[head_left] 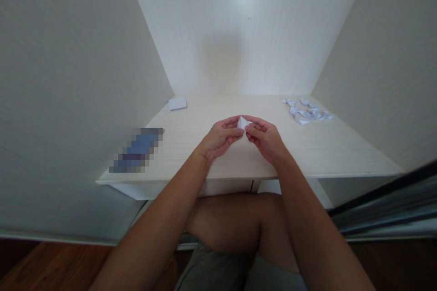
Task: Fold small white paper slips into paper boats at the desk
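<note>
Pale desk (191, 145) between grey walls; left hand (220, 137) and right hand (264, 136) nearly closed, pinching folded paper (242, 123).

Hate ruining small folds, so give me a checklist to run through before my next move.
1. Left hand steadying the small white folded paper: ok.
2. Right hand fingers on it too: ok.
3. Creases sharp and aligned: cannot tell, too small.
4. White folded paper pieces at far right, apart from both hands: ok.
5. White flat rectangular item at far left, apart from both hands: ok.
</note>
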Available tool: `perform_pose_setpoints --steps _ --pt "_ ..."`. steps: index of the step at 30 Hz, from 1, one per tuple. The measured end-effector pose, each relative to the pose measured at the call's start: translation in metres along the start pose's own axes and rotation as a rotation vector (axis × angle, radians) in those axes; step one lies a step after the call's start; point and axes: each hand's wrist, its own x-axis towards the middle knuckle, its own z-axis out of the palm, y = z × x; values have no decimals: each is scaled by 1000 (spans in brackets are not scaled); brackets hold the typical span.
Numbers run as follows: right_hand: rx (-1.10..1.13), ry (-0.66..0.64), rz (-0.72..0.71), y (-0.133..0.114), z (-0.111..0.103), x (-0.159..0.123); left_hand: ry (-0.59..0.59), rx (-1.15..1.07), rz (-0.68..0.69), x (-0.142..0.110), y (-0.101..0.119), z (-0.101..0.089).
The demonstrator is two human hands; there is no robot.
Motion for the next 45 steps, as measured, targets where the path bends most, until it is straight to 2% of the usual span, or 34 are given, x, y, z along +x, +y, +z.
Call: perform_pose_setpoints --steps 12,17,20,29,36,45 --pt "63 -17 64 -1 -2 -2 69 51 48 1 -4 -2" --pt "-23 -5 32 5 -8 1 97 99 41 1 -5 -2" --pt "-149 9 -12 8 -12 3 122 144 52 1 -7 -1" --pt "-347 57 -105 12 -18 6 144 301 129 5 -14 -8" --pt "-492 87 -301 5 -16 6 101 484 284 4 -16 -6" --pt "-761 52 -620 -14 -6 -6 124 813 604 0 -14 -1"
